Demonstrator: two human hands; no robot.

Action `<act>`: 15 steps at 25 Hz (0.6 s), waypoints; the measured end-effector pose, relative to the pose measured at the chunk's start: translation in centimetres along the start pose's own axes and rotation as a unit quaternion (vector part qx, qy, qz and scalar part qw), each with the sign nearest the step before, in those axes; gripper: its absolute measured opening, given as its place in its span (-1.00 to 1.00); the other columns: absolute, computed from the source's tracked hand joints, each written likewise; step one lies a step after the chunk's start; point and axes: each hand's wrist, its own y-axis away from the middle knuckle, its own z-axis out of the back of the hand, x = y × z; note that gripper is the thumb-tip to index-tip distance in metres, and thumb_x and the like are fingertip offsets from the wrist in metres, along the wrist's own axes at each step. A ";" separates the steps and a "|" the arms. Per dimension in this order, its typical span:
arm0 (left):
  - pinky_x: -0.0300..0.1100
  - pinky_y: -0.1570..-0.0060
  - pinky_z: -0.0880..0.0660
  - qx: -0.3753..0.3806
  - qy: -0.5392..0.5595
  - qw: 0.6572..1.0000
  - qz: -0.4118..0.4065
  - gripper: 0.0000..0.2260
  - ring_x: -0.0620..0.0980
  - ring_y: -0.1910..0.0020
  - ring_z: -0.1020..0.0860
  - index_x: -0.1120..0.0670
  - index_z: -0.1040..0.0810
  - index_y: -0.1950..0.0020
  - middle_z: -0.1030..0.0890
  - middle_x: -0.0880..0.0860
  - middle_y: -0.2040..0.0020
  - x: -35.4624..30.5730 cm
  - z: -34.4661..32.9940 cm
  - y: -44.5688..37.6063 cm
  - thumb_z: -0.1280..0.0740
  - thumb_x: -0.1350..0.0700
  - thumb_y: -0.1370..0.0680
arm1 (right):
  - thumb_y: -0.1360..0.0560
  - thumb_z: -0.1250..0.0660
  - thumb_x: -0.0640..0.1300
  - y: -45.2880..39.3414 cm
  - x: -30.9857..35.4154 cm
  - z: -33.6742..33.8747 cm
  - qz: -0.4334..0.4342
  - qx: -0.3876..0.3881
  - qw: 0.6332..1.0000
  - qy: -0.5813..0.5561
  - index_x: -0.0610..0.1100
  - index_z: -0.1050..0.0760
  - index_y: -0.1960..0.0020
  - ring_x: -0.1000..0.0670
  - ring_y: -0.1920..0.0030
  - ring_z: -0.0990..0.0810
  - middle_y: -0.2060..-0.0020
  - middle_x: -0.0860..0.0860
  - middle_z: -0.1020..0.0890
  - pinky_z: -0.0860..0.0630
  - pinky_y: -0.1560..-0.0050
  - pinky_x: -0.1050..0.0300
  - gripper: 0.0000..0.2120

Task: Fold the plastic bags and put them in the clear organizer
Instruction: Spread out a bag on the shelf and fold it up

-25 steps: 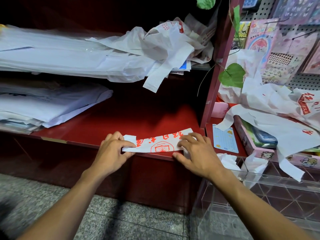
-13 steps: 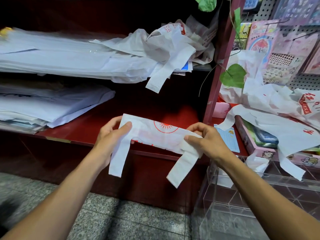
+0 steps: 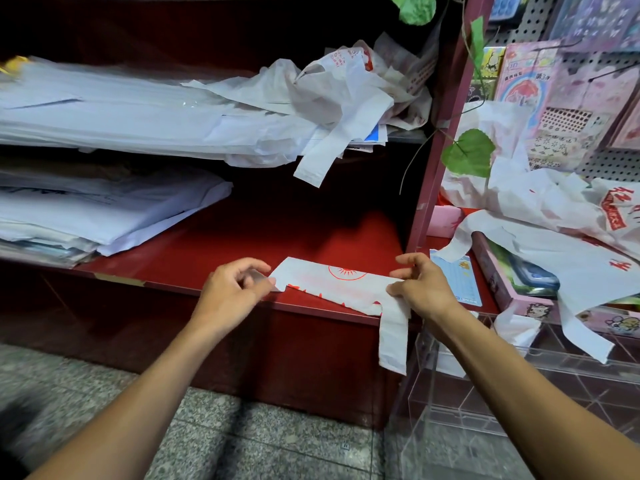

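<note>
Head view shows the plastic bag [image 3: 332, 284], lifted half a second ago, laid back on the near edge of the red shelf [image 3: 242, 244], left hand [image 3: 230, 292] and right hand [image 3: 420, 289] pinching its ends, one handle dangling, so folding continues beside the clear organizer [image 3: 519, 386].

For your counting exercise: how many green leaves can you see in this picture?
3: one leaf at the top edge, a narrow leaf beside the shelf post, and a round leaf lower down. Others may lie out of view.
</note>
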 end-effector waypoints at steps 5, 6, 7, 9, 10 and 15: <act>-0.06 -0.17 -0.38 -0.049 -0.195 0.966 -0.164 -0.72 -0.02 -0.16 -0.44 -0.07 -0.59 -0.16 -0.52 -0.10 -0.17 -0.6 -0.7 -0.7 -0.33 0.01 -0.46 | -0.38 -0.25 -0.48 -0.1 -1.0 -0.8 0.118 0.059 0.982 0.137 -0.01 -0.45 -0.12 0.01 0.05 -0.56 0.06 0.02 -0.60 -0.43 0.16 0.34 -0.53; -0.04 -0.29 -0.29 0.014 -0.216 0.960 -0.175 -0.63 -0.05 -0.28 -0.40 -0.07 -0.55 -0.26 -0.49 -0.12 -0.28 -0.6 -1.2 -0.7 -0.27 -0.04 -0.46 | -0.38 -0.25 -0.47 -0.1 -1.2 -0.9 0.140 0.066 0.973 0.171 -0.02 -0.47 -0.15 0.01 -0.01 -0.55 0.02 0.04 -0.59 -0.43 0.10 0.34 -0.53; -0.02 -0.38 -0.20 0.073 -0.228 0.957 -0.166 -0.61 -0.10 -0.33 -0.38 -0.09 -0.51 -0.32 -0.48 -0.16 -0.30 -0.5 -1.7 -0.7 -0.20 -0.08 -0.50 | -0.39 -0.26 -0.45 0.0 -1.3 -1.0 0.159 0.067 0.962 0.209 -0.05 -0.48 -0.18 0.00 -0.07 -0.54 -0.03 0.03 -0.59 -0.43 0.00 0.28 -0.54; 0.02 -0.41 -0.23 0.142 -0.224 0.954 -0.138 -0.69 -0.11 -0.26 -0.49 -0.10 -0.54 -0.24 -0.57 -0.18 -0.20 0.0 -2.1 -0.5 -0.11 -0.10 -0.61 | -0.40 -0.29 -0.37 0.2 -1.6 -1.2 0.219 0.035 0.916 0.334 -0.06 -0.49 -0.19 -0.09 -0.13 -0.49 -0.13 0.01 -0.53 -0.43 -0.09 0.07 -0.59; 0.01 -0.31 -0.36 0.148 -0.210 0.957 -0.138 -0.72 -0.07 -0.17 -0.55 -0.06 -0.58 -0.16 -0.63 -0.14 -0.12 0.2 -2.1 -0.6 -0.11 -0.07 -0.63 | -0.40 -0.32 -0.32 0.4 -1.8 -1.2 0.262 0.000 0.873 0.410 -0.06 -0.51 -0.16 -0.13 -0.09 -0.47 -0.12 0.00 -0.50 -0.40 -0.02 0.01 -0.64; -0.07 -0.13 -0.36 0.146 -0.246 0.943 -0.167 -0.68 -0.01 -0.11 -0.44 -0.01 -0.62 -0.17 -0.55 -0.11 -0.07 1.6 -1.3 -0.8 -0.25 0.31 -0.54 | -0.56 -0.24 -0.10 1.5 -1.7 -1.1 0.333 0.031 0.782 0.526 -0.05 -0.56 -0.06 -0.11 0.03 -0.50 0.03 0.01 -0.54 -0.35 0.05 0.01 -0.85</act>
